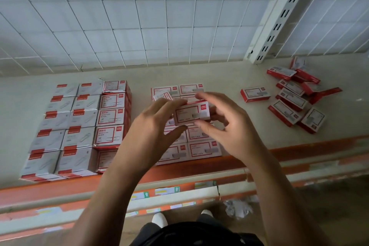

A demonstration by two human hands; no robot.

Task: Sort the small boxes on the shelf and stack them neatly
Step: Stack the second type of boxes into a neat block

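A small red-and-white box [191, 113] is held between both hands above the middle stack of matching boxes [203, 149] on the shelf [229, 78]. My left hand [153, 126] grips its left end and my right hand [227, 126] pinches its right side with thumb and fingers. The stack below lies in two neat columns, partly hidden by my hands. A loose heap of the same small boxes [295, 96] lies scattered at the right, with one single box [255, 94] apart from it.
Tidy rows of larger paper-clip boxes [65, 126] fill the left of the shelf. A wire-grid back panel [139, 16] and a slotted white upright [279, 14] stand behind. The orange shelf edge [60, 187] runs along the front. Crumpled wrapping [237, 208] lies on the floor.
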